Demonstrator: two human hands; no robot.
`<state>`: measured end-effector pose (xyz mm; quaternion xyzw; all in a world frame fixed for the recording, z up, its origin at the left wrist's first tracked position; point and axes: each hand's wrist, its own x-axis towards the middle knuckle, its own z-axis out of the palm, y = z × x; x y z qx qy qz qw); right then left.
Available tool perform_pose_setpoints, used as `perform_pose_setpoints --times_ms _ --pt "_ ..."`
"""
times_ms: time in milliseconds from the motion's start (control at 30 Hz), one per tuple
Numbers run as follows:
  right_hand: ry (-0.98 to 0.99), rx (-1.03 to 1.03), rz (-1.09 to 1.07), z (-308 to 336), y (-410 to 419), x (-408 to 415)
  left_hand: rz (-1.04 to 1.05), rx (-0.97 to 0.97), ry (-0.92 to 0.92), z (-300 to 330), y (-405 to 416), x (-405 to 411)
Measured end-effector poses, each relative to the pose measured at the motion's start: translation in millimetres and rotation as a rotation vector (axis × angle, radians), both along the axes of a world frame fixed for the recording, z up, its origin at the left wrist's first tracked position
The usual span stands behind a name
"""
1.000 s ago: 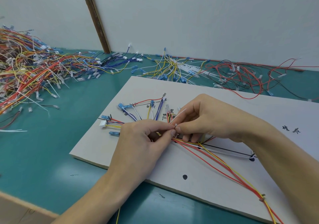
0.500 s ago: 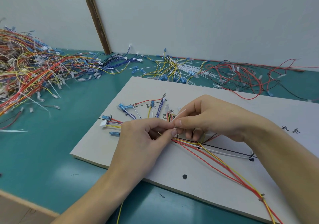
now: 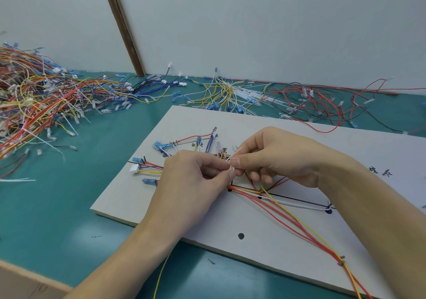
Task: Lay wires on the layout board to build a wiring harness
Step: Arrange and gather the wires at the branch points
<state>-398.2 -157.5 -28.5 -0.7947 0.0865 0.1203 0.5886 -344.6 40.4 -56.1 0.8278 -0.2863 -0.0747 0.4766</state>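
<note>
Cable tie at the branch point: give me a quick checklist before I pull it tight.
1. Both hands on the cable tie: ok, left hand and right hand pinch it at their fingertips.
2. Tie looped round the wire bundle: cannot tell, fingers hide it.
3. Bundle lies along the black line on the layout board: ok where visible.
4. White connector and branch wires still spread on the board: ok.
5. Tie tail free: ok, it sticks up past the right thumb.

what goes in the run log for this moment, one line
left hand: pinching white cable tie | right hand: pinching same tie | wire bundle: on layout board | step: tying bundle
</note>
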Motion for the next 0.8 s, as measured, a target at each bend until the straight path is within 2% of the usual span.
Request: perform_pose_setpoints --times_ms 467,800 --pt "0.056 0.025 -0.097 1 3 2 -0.005 -0.052 0.008 -7 -7 2" --pt "0.077 -0.096 -0.078 3 9 1 0.004 -0.051 0.05 -6 -8 6"
